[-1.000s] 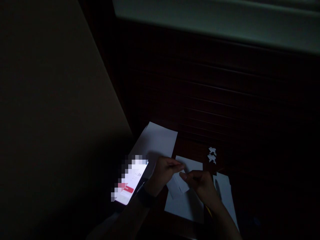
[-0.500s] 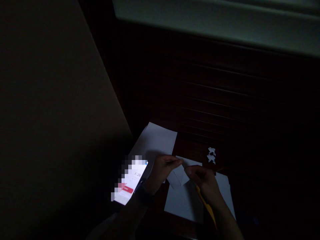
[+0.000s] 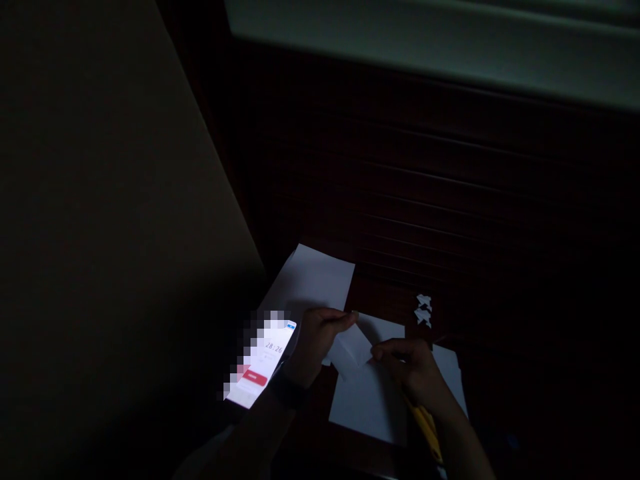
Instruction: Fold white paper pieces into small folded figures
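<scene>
In the dim light, a small folded piece of white paper [image 3: 353,348] is between my two hands, above a white sheet [image 3: 367,407]. My left hand [image 3: 320,337] pinches its upper left edge between thumb and fingers. The fingertips of my right hand [image 3: 403,360] are pressed together at its right corner. A long yellow tool [image 3: 424,425] sticks out from under my right hand along the forearm, seemingly tucked in the palm. Its kind is hard to make out.
A lit phone [image 3: 257,373] showing a timer stands left of my left wrist. More white sheets [image 3: 315,277] lie at the back left, others [image 3: 450,370] beyond my right hand. Small folded paper pieces [image 3: 423,311] sit at the back right, before a dark slatted panel [image 3: 400,167].
My right hand has moved slightly right and down, and the yellow tool has shifted with it. The folded paper has turned, showing more of its face. My left hand has shifted slightly left.
</scene>
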The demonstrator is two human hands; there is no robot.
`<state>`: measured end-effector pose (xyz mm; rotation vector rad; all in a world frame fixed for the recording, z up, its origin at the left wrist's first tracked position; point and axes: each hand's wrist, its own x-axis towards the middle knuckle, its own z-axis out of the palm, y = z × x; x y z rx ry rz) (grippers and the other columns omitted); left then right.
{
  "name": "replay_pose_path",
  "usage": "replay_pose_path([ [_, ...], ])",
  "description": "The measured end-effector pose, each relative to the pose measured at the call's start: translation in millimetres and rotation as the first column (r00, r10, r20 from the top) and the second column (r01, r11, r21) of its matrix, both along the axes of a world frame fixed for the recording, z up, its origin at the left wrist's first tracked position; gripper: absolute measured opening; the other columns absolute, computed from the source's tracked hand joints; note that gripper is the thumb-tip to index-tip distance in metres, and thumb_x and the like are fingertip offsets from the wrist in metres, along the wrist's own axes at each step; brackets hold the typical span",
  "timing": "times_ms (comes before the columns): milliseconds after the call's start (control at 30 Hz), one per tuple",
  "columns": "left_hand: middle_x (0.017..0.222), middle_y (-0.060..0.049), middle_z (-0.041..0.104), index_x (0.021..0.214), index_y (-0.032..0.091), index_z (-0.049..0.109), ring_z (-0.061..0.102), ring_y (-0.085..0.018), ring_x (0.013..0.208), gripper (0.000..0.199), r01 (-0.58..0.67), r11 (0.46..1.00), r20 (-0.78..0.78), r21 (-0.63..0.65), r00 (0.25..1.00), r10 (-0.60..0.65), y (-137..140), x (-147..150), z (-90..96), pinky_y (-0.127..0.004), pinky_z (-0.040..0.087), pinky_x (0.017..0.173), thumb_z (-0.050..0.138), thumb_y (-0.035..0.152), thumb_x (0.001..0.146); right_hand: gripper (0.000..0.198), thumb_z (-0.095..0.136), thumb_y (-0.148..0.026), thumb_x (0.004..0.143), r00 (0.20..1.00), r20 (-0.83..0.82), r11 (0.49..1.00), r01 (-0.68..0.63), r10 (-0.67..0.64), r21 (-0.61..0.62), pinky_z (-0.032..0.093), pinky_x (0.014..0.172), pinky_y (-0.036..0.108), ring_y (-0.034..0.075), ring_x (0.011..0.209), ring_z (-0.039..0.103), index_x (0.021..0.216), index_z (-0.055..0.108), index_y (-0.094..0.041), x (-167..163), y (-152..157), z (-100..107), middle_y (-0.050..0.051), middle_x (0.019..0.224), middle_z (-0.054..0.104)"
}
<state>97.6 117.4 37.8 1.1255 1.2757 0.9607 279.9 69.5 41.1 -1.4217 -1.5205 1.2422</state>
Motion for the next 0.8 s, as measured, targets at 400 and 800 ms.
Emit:
replay_pose_path([
  [400, 0.068, -0.005, 0.066, 0.078, 0.012, 0.069, 0.058, -0.015, 0.059, 0.032, -0.033, 0.998, 0.362, -0.049, 0.931, 0.049, -7, 11, 4.3, -0.024, 0.043, 0.055, 0.063, 0.043, 0.071, 0.027, 0.063, -0.038, 0.076, 0.963, -0.152, 0.973, 0.231, -0.224, 0.029, 0.045, 0.067, 0.029, 0.021, 0.075, 0.061, 0.093, 0.066, -0.018, -1, 10, -16, 0.005, 0.08, 0.068],
  [800, 0.07, -0.005, 0.067, 0.081, 0.013, 0.071, 0.057, -0.013, 0.059, 0.024, 0.379, 0.918, -0.041, 0.116, 0.925, -0.377, -5, 8, -0.8, -0.021, 0.042, 0.052, 0.059, 0.033, 0.075, 0.029, 0.055, -0.04, 0.08, 0.968, 0.023, 0.962, 0.246, -0.25, 0.117, 0.037, 0.055, 0.023, 0.014, 0.061, 0.049, 0.067, 0.062, -0.016, 10, 7, -12, 0.001, 0.062, 0.057],
])
